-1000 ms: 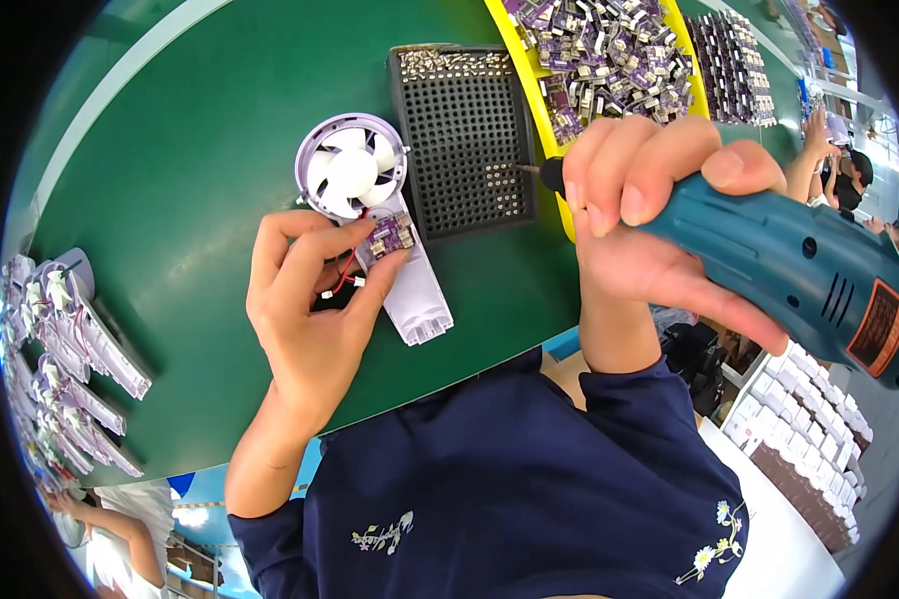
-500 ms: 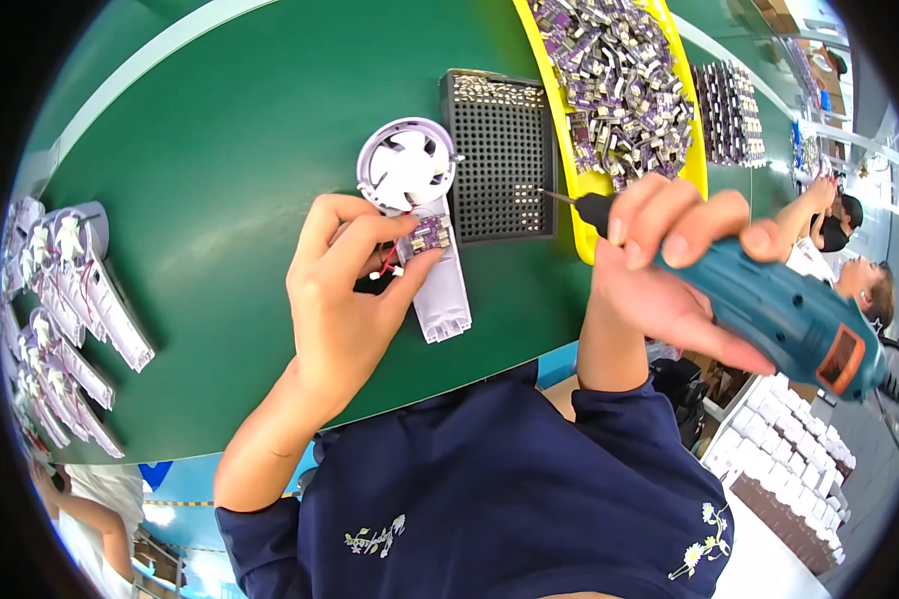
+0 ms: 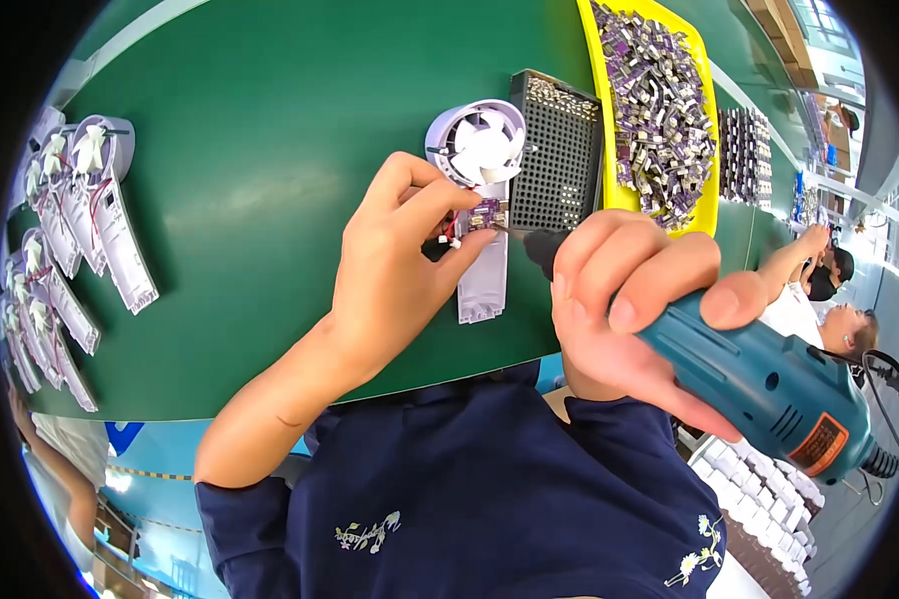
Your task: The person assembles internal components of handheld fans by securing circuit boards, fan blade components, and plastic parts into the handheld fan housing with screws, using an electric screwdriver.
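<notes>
A handheld fan's half shell (image 3: 482,285), pale lilac with a white fan blade (image 3: 485,147) in its ring, lies on the green table. Between thumb and fingers, my left hand (image 3: 400,250) pinches a small purple circuit board (image 3: 484,214) against the shell's handle part. Red wires with white plugs (image 3: 449,241) stick out beside those fingers. My right hand (image 3: 639,299) is wrapped round a teal electric screwdriver (image 3: 749,379). Its bit points left and its tip is at the right edge of the board; whether a screw sits on the tip is too small to tell.
Just behind the fan shell stands a black screw tray (image 3: 559,150) with rows of holes. A yellow bin (image 3: 709,190) heaped with circuit boards is to its right. Several fan shells (image 3: 120,250) lie at the far left. Other people sit along the table at right.
The screwdriver has moved from the screw tray leftward to the circuit board. My left hand still pinches the board on the shell. The whole view has shifted a little.
</notes>
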`<state>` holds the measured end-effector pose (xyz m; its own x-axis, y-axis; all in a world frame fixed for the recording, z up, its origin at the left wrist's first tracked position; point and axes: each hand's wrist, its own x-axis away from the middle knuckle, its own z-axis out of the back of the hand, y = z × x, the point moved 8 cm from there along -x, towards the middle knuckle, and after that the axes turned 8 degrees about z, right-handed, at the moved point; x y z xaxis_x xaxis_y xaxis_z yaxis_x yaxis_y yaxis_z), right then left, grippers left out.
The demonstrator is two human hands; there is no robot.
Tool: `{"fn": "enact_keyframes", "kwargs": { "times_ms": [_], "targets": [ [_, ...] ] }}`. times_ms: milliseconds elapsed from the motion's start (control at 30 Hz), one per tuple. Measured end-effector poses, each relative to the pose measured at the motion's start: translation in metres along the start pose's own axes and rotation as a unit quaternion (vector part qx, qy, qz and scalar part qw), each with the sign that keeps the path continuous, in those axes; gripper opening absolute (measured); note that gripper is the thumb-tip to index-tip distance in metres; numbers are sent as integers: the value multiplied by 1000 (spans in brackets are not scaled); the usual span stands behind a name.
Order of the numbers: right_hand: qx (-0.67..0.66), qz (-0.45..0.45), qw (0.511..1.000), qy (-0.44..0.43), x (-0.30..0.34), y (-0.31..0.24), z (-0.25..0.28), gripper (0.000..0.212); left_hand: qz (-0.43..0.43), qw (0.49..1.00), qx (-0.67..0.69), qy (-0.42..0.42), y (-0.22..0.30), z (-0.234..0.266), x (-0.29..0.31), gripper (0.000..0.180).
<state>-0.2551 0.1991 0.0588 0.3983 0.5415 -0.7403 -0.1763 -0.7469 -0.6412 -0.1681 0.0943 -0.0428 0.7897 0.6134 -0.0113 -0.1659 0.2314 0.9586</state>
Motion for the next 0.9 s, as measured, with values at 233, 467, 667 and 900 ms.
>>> {"fn": "enact_keyframes", "kwargs": {
  "times_ms": [233, 467, 667, 900],
  "targets": [
    [8, 6, 1000, 28, 7, 10, -1, 81, 4, 1000, 7, 4, -3, -1, 2, 32],
    [0, -4, 1000, 5, -3, 12, -7, 78, 22, 1000, 9, -10, 6, 6, -3, 27],
    [18, 36, 998, 48, 11, 22, 0, 73, 12, 999, 30, -13, 2, 6, -2, 26],
    [1, -2, 966, 257, 19, 15, 25, 86, 39, 997, 53, -28, -1, 6, 5, 24]
  ]
}}
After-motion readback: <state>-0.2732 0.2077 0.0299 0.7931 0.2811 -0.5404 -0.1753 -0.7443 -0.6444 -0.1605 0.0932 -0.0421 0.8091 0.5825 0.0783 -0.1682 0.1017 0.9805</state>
